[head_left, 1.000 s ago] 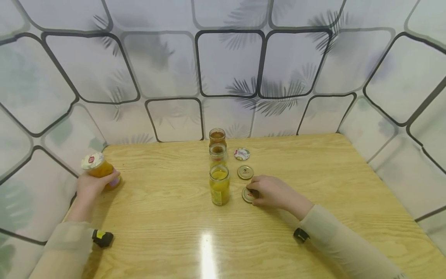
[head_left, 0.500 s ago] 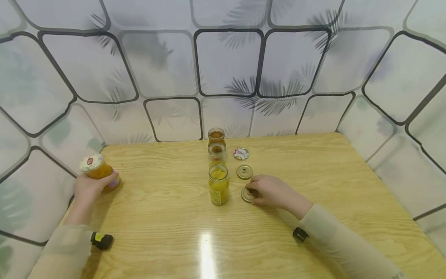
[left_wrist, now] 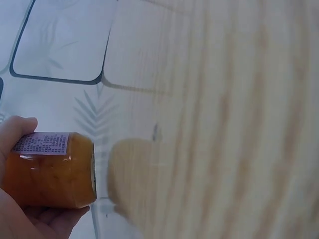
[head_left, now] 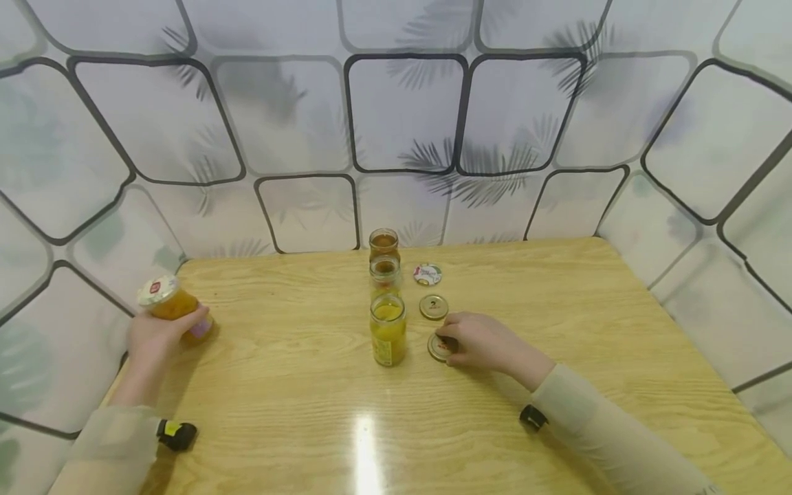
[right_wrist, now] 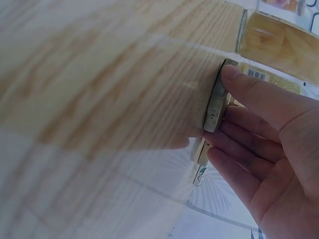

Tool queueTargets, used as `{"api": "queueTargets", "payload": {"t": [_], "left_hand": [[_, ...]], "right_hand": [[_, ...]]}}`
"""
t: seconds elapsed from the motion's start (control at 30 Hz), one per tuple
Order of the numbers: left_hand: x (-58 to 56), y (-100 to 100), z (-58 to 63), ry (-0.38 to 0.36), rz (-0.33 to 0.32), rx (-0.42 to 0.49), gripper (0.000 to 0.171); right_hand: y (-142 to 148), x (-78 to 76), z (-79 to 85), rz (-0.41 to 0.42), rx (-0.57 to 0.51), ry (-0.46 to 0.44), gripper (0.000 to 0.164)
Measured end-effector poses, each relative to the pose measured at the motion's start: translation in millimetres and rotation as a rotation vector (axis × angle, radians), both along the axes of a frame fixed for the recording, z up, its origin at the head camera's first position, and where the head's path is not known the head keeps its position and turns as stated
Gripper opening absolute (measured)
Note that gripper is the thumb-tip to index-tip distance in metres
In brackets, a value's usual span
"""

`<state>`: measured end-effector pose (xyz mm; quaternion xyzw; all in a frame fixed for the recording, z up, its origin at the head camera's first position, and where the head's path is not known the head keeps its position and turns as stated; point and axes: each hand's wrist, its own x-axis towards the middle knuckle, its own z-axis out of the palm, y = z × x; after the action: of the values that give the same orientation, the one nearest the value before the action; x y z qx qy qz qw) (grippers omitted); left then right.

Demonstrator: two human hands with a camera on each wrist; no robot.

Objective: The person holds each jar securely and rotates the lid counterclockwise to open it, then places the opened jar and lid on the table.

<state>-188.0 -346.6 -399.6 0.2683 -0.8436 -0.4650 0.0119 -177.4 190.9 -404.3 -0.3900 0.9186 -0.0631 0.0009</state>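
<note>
At the table's left edge my left hand (head_left: 151, 337) grips a jar of orange contents (head_left: 176, 302). Its white-patterned lid is on, and the jar leans to the left. A purple label (left_wrist: 42, 143) shows on its side in the left wrist view. My right hand (head_left: 489, 342) has thumb and fingers on the rim of the nearest gold lid (head_left: 437, 348), which lies on the table. That lid (right_wrist: 217, 99) appears edge-on in the right wrist view, between thumb and fingers. To its left stands an uncapped glass jar of yellow contents (head_left: 388, 337).
Behind the yellow jar stand two more uncapped jars, a middle one (head_left: 385, 278) and a brown-filled one (head_left: 383, 244). Another gold lid (head_left: 434, 307) and a patterned lid (head_left: 427, 274) lie beside them on the wooden table (head_left: 278, 385). Patterned cloth walls (head_left: 297, 117) enclose the back and sides.
My left hand and the jar's lid end have shifted slightly left and down, the jar leaning a little more. My right hand stays in place at the gold lid.
</note>
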Motion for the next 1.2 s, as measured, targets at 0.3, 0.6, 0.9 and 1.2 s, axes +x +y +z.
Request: {"api": "queueTargets", "payload": {"t": [0.3,0.6,0.9,1.2], "left_hand": [[9.1,8.5,18.6,0.03,-0.136,-0.085,0.086],[17.6,38.2,44.8,0.055,-0.292,-0.122,0.084],[25.1,69.8,62.2,0.178,-0.417,-0.174,0.071],[28.9,92.5,76.5,0.149,-0.492,-0.166,0.073]], "right_hand": [[0.9,0.0,-0.3,0.017,-0.012,0.004,0.035],[2.2,-0.5,-2.7,-0.001,-0.015,-0.01,0.038],[1.5,-0.6,-2.1,-0.003,-0.005,-0.009,0.039],[1.3,0.2,-1.0,-0.015,-0.011,-0.021,0.041]]}}
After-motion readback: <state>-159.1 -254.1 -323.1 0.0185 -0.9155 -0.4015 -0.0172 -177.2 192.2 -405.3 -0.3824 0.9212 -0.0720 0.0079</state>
